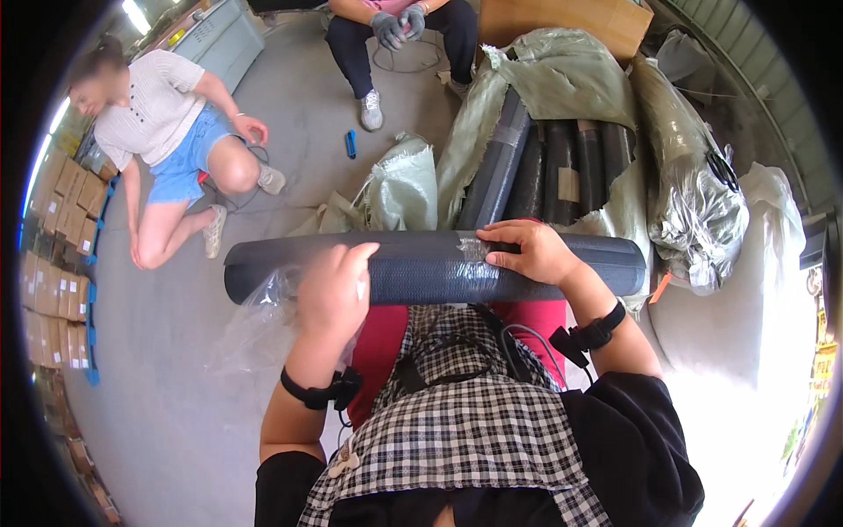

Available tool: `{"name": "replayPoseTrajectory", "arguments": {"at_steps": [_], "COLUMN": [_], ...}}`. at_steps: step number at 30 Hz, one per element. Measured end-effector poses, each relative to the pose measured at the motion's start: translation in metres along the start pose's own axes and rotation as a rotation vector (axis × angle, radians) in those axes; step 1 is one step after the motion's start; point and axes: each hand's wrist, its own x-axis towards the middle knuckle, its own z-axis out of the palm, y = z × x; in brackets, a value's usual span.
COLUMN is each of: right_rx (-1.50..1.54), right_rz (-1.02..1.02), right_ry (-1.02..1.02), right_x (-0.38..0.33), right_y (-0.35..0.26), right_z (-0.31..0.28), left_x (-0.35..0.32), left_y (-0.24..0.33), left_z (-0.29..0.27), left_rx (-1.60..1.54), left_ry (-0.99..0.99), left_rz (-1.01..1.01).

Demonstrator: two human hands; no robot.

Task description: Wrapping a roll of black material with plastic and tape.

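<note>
A long roll of black ribbed matting (404, 279) lies crosswise over my knees. Shiny clear tape (479, 268) runs around its middle. My right hand (531, 250) rests on top of the roll beside the tape, fingers stretched and spread. Over the left part of the roll is my left hand (332, 294), blurred by motion, with the index finger pointing right. Crumpled clear plastic film (263, 307) trails from this hand down both its sides; the fingers seem closed on it, though their tips are partly hidden.
Beyond the roll, an opened green woven sack (566, 75) holds several similar black rolls (531, 176). A plastic-wrapped bundle (694, 193) leans at the right. A blue cutter (350, 144) lies on the floor. One person (176, 132) crouches at left; another, gloved (397, 28), sits ahead.
</note>
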Motion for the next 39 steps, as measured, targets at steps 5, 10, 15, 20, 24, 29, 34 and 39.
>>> {"name": "replayPoseTrajectory", "arguments": {"at_steps": [5,10,15,20,24,29,34,39], "right_rx": [-0.024,-0.085,-0.152,-0.114,-0.208,-0.334,-0.343,-0.365], "right_rz": [-0.032,-0.079,-0.080,-0.195,-0.299,-0.380,-0.345,-0.299], "right_ry": [0.004,0.033,0.074,0.040,0.005,-0.067,-0.018,0.077], "right_x": [0.002,0.002,0.004,0.004,0.009,0.012,0.014,0.018], "right_y": [-0.007,-0.011,-0.010,-0.014,-0.018,-0.014,-0.018,-0.013], "right_z": [-0.001,0.001,0.005,-0.003,-0.003,0.002,0.009,0.015], "left_x": [0.014,0.002,0.002,0.001,0.000,0.001,0.000,0.000], "left_y": [0.015,0.010,0.012,0.009,0.008,0.005,0.005,0.008], "left_z": [0.028,0.054,0.055,0.053,0.052,0.055,0.055,0.054], "left_rx": [0.062,0.088,0.078,0.078,0.087,0.086,0.091,0.082], "left_ry": [-0.047,0.003,0.009,0.022,0.019,0.023,0.018,0.030], "left_rz": [0.025,0.074,0.049,0.044,0.051,0.056,0.047,0.042]}}
